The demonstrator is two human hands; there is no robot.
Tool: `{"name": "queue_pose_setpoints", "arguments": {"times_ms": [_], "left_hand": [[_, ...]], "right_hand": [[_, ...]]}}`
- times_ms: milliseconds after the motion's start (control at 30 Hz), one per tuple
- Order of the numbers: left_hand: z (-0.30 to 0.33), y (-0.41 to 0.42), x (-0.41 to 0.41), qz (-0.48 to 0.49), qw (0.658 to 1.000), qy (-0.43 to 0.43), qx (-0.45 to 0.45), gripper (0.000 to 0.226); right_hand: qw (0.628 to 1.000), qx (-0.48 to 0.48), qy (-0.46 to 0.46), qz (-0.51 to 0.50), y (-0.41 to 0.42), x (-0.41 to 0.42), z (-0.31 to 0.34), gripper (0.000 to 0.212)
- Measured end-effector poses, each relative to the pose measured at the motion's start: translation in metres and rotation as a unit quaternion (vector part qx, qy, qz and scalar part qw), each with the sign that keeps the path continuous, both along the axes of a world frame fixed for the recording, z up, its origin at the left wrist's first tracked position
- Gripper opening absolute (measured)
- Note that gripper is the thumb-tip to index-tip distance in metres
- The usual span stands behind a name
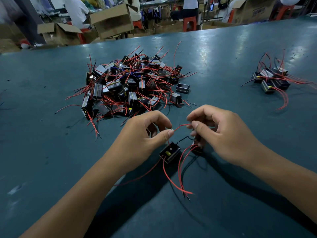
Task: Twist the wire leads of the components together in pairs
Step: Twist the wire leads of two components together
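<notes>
Looking down from the head camera, the relation that matters is a short span of thin red insulated wire lead (pixel 182 126) stretched almost level, left to right, between the two hands. The left hand (pixel 145 134) pinches its left end between thumb and forefinger, the other fingers curled loosely above. The right hand (pixel 221 133) pinches the right end with curled fingertips, and a small black box-shaped component (pixel 197 148) sits partly hidden under those fingers; I cannot tell whether it is gripped or only touched. Both hands are about equally near the span, so I judge the twist would come from rolling the pinched ends against each other.

Just below the left thumb, a second small black box-shaped component with a yellow part on its face (pixel 169 152) lies tilted on the dark teal tabletop (pixel 51 152), touching neither hand as far as I can see. A short black wire (pixel 184 138) runs between the two components, and long red leads (pixel 178 177) trail from both toward the person, their tips crossing near the bottom.

Well apart, beyond the hands, a large heap of similar black components with tangled red wires (pixel 130 83) waits on the tabletop. A smaller cluster of the same components (pixel 271 78) lies far to the right, probably finished pairs.
</notes>
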State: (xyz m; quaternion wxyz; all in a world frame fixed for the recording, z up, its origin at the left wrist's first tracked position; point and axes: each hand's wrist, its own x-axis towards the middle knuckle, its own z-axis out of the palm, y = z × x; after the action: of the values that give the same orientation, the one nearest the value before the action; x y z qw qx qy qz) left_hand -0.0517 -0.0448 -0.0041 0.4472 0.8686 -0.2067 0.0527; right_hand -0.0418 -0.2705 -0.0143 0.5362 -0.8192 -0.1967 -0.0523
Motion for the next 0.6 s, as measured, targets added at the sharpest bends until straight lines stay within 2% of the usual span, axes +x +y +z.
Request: {"name": "queue_pose_setpoints", "arguments": {"times_ms": [67,200,300,467,600], "left_hand": [[0.004,0.000,-0.003,-0.024,0.999,-0.029,0.016,0.007],[0.004,-0.010,-0.007,-0.046,0.993,-0.080,0.079,0.019],[0.002,-0.017,-0.009,-0.059,0.990,-0.097,0.084,0.015],[-0.001,-0.021,-0.010,-0.078,0.986,-0.099,0.111,0.008],[0.002,-0.017,-0.009,-0.069,0.984,-0.119,0.115,0.005]], "right_hand": [[1.000,0.000,0.001,0.015,-0.006,0.003,0.003,0.021],[0.990,-0.106,-0.055,0.078,-0.017,0.005,0.012,0.015],[0.975,-0.167,-0.076,0.128,-0.020,0.005,0.014,0.011],[0.961,-0.203,-0.095,0.163,-0.024,0.008,0.015,0.013],[0.946,-0.241,-0.115,0.183,-0.026,0.009,0.018,0.006]]}}
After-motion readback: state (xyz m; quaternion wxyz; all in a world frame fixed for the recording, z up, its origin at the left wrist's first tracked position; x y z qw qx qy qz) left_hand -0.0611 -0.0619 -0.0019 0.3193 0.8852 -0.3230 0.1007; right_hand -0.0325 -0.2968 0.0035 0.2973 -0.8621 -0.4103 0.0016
